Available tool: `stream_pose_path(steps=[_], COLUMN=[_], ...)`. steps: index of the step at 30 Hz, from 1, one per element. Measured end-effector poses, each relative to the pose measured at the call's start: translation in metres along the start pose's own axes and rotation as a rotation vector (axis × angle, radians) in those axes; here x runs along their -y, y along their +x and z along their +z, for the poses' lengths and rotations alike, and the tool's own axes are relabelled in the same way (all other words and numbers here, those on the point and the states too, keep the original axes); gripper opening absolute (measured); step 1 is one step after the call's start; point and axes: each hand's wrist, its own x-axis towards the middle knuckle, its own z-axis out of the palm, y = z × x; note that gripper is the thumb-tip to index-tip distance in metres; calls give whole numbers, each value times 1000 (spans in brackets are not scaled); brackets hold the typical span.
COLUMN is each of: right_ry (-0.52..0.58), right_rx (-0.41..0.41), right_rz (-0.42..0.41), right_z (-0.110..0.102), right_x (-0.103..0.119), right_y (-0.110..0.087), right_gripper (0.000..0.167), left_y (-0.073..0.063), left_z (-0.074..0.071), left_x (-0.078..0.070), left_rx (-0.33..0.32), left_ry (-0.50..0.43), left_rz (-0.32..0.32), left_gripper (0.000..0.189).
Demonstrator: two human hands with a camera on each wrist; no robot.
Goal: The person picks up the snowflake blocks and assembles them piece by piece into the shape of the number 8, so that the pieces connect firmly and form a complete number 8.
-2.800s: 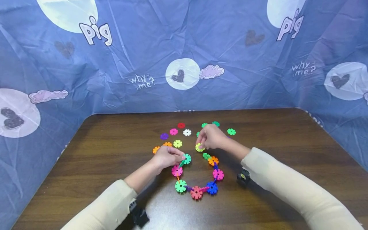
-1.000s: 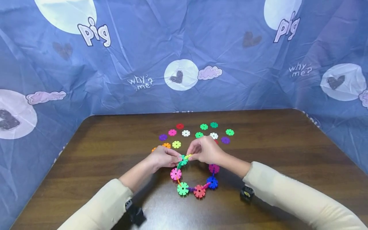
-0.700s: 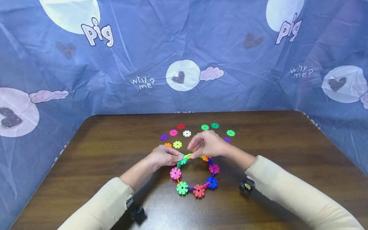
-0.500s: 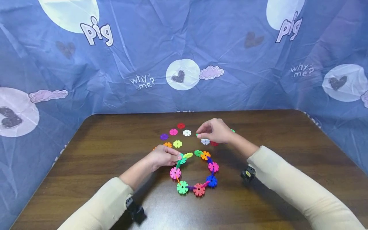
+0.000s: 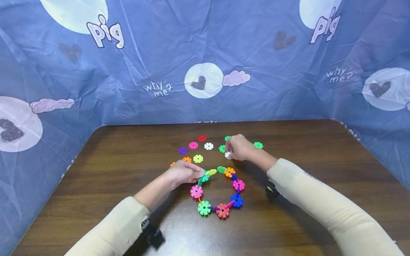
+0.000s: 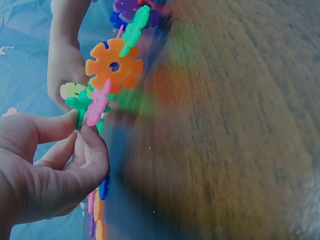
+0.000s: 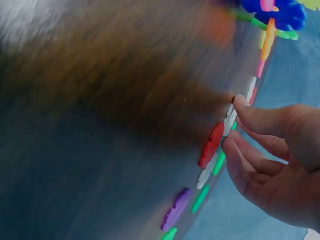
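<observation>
My left hand [image 5: 184, 175] pinches a teal-green notched plastic disc [image 6: 79, 107] between thumb and fingers. It belongs to a chain of linked snowflake discs that curves round in a loop on the table. A yellow disc [image 5: 211, 172] slots onto the teal one, its edge close to the green disc [image 5: 221, 170] at the chain's other end. Beyond the loop, my right hand [image 5: 242, 147] reaches down to a loose white snowflake disc [image 5: 227, 154]. In the right wrist view, thumb and fingertips grip that white disc [image 7: 229, 120] at opposite edges.
Loose discs lie behind the loop: a yellow one [image 5: 198, 158], a purple one [image 5: 183, 150], a red one [image 5: 201, 138], another white one [image 5: 209, 146] and a green one [image 5: 258, 145]. A printed blue cloth [image 5: 205, 110] hangs behind the brown table [image 5: 128, 142].
My right hand brought the yellow disc to the teal disc, where it joined the chain, then let go and moved back and right to the white disc. My left hand kept its hold.
</observation>
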Motion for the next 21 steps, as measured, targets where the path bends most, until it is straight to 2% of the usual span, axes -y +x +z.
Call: stream_pose_path(steps=[6, 21], right_ry=[29, 91], right_rx=[7, -68], right_rz=[68, 103], right_z=[1, -2], right_x=[0, 3], right_y=[-2, -10], right_gripper=[22, 19], left_y=[-2, -3], left_z=[2, 3], left_x=[-2, -3], left_rx=[-4, -11], left_ry=[0, 25], left_rz=[-15, -13], left_gripper=[25, 25])
